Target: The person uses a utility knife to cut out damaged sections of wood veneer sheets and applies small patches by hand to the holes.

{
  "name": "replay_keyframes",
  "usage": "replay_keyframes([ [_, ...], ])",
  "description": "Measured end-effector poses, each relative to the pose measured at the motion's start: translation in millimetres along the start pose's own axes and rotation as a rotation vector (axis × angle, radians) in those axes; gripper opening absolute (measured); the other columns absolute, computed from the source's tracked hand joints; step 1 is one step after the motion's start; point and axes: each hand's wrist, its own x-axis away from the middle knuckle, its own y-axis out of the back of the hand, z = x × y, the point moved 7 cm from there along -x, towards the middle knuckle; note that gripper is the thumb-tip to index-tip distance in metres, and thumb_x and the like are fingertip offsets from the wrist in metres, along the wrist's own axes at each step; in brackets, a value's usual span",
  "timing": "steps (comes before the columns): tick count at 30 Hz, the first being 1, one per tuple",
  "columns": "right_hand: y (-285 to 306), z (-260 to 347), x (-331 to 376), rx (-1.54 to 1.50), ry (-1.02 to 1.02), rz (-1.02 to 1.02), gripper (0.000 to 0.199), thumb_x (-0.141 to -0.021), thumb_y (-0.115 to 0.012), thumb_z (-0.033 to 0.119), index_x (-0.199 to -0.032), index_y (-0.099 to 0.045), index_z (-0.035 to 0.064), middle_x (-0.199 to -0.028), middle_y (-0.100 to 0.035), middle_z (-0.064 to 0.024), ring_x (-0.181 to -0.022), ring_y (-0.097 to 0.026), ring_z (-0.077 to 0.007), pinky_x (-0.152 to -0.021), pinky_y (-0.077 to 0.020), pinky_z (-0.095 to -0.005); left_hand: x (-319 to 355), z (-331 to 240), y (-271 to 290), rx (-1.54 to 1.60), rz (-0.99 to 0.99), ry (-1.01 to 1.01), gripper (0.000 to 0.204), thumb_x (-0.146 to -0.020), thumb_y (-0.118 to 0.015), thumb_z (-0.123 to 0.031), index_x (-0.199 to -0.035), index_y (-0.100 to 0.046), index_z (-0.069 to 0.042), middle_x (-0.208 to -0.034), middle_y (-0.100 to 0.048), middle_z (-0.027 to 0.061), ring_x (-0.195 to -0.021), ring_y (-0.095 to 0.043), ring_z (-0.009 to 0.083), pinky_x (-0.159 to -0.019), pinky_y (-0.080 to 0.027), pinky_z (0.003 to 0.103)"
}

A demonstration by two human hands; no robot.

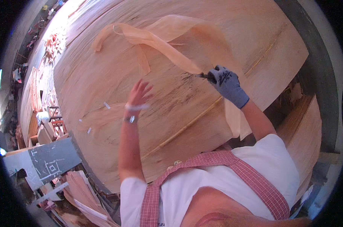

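Observation:
My left hand (pixel 140 94), bare, is raised over a large sheet of wood veneer (pixel 171 113) with its fingers apart and nothing in them. A white band and a watch circle that wrist. To the right, my right hand (pixel 226 81) wears a grey-blue glove and is closed round a small dark tool (pixel 203 75), perhaps a knife, whose narrow end points left. A long, thin veneer strip (pixel 164 47) curls and loops above the sheet from beside the tool toward the upper left. Whether the glove also grips the strip cannot be made out.
Another veneer strip (pixel 232 118) hangs near my right forearm. Small white tape pieces (pixel 107 105) lie on the sheet's left. A grey board with chalk marks (pixel 52 160) and stacked veneer offcuts (pixel 82 193) stand lower left. Reddish scraps (pixel 52 47) are heaped at the upper left.

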Motion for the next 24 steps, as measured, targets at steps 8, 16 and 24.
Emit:
replay_keyframes([
  [8, -39.8, -109.6, 19.1, -0.378, -0.249, -0.195, 0.072, -0.078, -0.072, 0.047, -0.134, -0.048, 0.0075, -0.104, -0.059, -0.0187, -0.095, -0.061, -0.0358, -0.076, -0.0508, -0.0436, -154.3, 35.6, -111.3, -0.056, -0.345, -0.072, 0.044, -0.078, -0.076, -0.008, -0.115, -0.055, 0.002, -0.099, -0.065, 0.01, -0.084, -0.064, 0.0229, -0.07, -0.055, 0.035],
  [16, -95.9, -256.3, 37.9, -0.227, -0.491, -0.173, 0.049, -0.084, -0.064, 0.045, -0.114, -0.063, 0.0057, -0.106, -0.066, -0.0175, -0.098, -0.063, -0.0363, -0.081, -0.0501, -0.0422, -73.1, -53.4, -44.4, 0.185, -0.148, -0.294, 0.024, -0.091, -0.064, -0.02, -0.108, -0.061, -0.005, -0.095, -0.066, 0.0083, -0.088, -0.065, 0.0205, -0.069, -0.055, 0.034],
  [24, -1.7, -498.0, 258.9, 0.095, -0.926, -0.256, 0.032, -0.091, -0.056, 0.033, -0.098, -0.069, 0.0047, -0.094, -0.071, -0.0157, -0.083, -0.067, -0.0288, -0.071, -0.0512, -0.0386, 35.4, -153.7, 55.2, 0.285, -0.305, -0.612, 0.023, -0.093, -0.061, -0.028, -0.108, -0.065, -0.011, -0.097, -0.068, 0.0086, -0.085, -0.065, 0.0217, -0.071, -0.055, 0.035],
])
